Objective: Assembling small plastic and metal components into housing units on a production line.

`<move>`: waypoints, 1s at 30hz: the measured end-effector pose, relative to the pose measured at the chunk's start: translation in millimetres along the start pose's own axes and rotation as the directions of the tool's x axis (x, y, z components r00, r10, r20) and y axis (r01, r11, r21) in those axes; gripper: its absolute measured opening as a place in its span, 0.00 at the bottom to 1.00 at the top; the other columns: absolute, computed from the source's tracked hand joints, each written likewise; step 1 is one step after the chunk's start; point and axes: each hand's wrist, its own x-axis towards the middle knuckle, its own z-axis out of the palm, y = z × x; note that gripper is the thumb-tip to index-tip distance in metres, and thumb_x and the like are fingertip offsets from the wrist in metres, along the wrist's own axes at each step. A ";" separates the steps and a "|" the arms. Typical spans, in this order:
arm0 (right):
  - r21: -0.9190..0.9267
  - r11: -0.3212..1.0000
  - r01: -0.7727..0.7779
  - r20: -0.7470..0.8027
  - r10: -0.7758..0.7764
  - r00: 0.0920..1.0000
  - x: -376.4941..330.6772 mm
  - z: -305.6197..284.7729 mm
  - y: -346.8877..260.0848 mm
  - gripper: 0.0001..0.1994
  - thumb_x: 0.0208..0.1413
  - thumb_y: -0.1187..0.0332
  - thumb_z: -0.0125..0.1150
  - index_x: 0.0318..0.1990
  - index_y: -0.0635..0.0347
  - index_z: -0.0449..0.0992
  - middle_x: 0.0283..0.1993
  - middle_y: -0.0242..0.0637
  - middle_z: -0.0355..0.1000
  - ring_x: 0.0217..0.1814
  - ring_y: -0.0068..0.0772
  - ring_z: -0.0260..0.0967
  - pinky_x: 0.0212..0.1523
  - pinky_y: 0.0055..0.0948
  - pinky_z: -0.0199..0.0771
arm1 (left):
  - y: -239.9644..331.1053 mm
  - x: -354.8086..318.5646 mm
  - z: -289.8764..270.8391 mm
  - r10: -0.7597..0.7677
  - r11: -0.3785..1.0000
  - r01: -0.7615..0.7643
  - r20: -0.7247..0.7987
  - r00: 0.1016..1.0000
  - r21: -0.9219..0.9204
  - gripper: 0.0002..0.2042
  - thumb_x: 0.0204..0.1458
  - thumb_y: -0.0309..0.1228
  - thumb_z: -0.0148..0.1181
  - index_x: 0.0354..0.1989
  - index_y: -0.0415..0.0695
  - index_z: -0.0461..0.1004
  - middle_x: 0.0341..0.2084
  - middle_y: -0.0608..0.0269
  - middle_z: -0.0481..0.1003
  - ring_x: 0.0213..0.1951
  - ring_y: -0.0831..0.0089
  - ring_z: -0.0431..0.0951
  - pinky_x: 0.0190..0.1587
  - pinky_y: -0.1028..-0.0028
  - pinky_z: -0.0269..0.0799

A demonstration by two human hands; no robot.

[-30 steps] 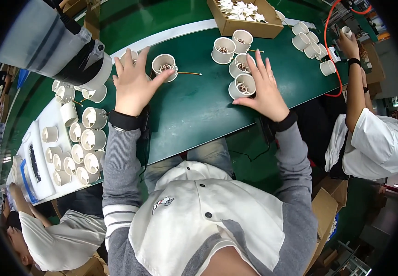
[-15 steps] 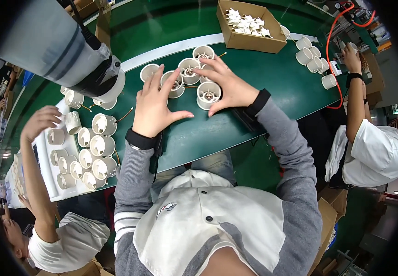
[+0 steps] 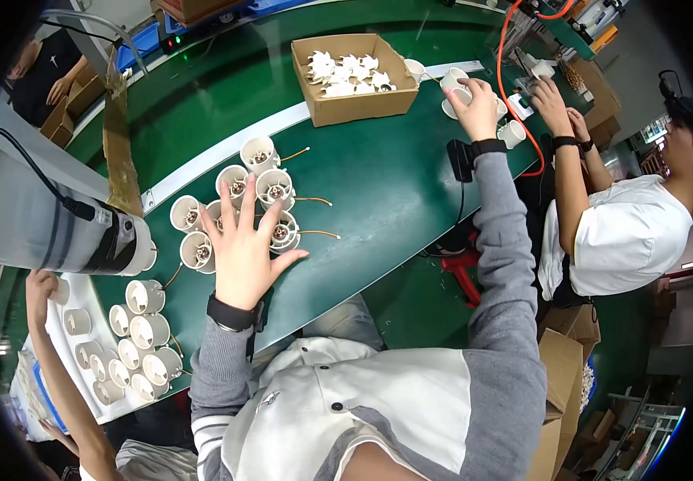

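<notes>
My left hand (image 3: 242, 252) lies flat with fingers spread on the green belt (image 3: 378, 192), its fingertips touching a cluster of white round cup-shaped parts (image 3: 238, 188) with thin orange wires. My right hand (image 3: 474, 104) is stretched far to the right. Its fingers are closed round a white cup (image 3: 456, 94) that sits among a few more white cups (image 3: 511, 132) at the belt's right end. A black watch is on each wrist.
An open cardboard box (image 3: 354, 104) of small white pieces stands behind the cups. A co-worker's hands (image 3: 551, 96) work at the right, beside an orange cable (image 3: 515, 80). A grey cylinder (image 3: 42, 232) lies at the left, above a white tray (image 3: 66, 353) of cups where another person's arm (image 3: 46, 321) reaches.
My right hand has left the cup cluster and reached far right to a cup at the belt's end. My left hand stays on the cluster, fingers now spread flat.
</notes>
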 end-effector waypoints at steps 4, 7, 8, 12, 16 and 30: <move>-0.463 0.877 -0.132 -0.008 0.145 0.989 34.9 10.7 23.8 0.30 0.44 0.47 0.66 0.54 0.50 0.72 0.62 0.41 0.62 0.63 0.43 0.60 0.60 0.49 0.59 | -7.7 5.8 11.9 -0.058 0.988 0.067 0.066 0.996 -0.140 0.38 0.32 0.56 0.69 0.53 0.49 0.69 0.63 0.50 0.57 0.66 0.45 0.50 0.61 0.37 0.44; -0.256 0.961 0.104 0.082 -0.085 0.993 59.7 28.3 41.2 0.31 0.43 0.43 0.65 0.54 0.46 0.72 0.63 0.40 0.61 0.64 0.45 0.58 0.61 0.55 0.55 | 2.0 9.7 11.0 -0.064 0.984 0.072 0.049 0.997 -0.163 0.37 0.33 0.55 0.69 0.51 0.46 0.69 0.61 0.49 0.59 0.65 0.46 0.53 0.61 0.38 0.45; -0.254 0.961 0.108 0.074 -0.092 0.993 67.5 39.2 43.6 0.31 0.43 0.43 0.65 0.54 0.46 0.72 0.63 0.40 0.61 0.64 0.45 0.58 0.61 0.55 0.55 | 3.8 10.3 11.1 -0.064 0.982 0.072 0.047 0.997 -0.177 0.37 0.33 0.55 0.69 0.51 0.45 0.70 0.60 0.49 0.60 0.64 0.46 0.55 0.61 0.39 0.46; -0.272 0.904 0.329 0.246 -0.265 0.932 82.7 72.3 23.5 0.30 0.43 0.44 0.64 0.54 0.43 0.72 0.64 0.38 0.60 0.65 0.48 0.57 0.62 0.60 0.52 | 4.9 7.2 10.4 -0.046 0.990 0.049 0.020 0.999 -0.129 0.34 0.35 0.53 0.69 0.49 0.44 0.70 0.59 0.49 0.61 0.62 0.48 0.57 0.60 0.39 0.48; -0.457 0.887 0.060 0.527 0.216 0.822 87.5 66.1 13.9 0.28 0.43 0.45 0.65 0.53 0.40 0.73 0.65 0.38 0.59 0.65 0.50 0.57 0.62 0.62 0.50 | 2.2 3.6 10.1 -0.026 0.991 0.029 0.030 0.999 -0.130 0.33 0.35 0.49 0.70 0.49 0.43 0.69 0.58 0.50 0.62 0.59 0.50 0.60 0.60 0.43 0.48; -0.514 0.838 0.184 0.214 -0.082 0.973 59.5 63.2 44.8 0.24 0.46 0.42 0.60 0.38 0.53 0.79 0.46 0.38 0.71 0.52 0.45 0.67 0.46 0.54 0.66 | -1.8 0.0 5.8 -0.037 0.984 0.043 0.037 0.999 -0.172 0.25 0.36 0.43 0.70 0.42 0.44 0.71 0.55 0.52 0.65 0.56 0.52 0.63 0.60 0.41 0.49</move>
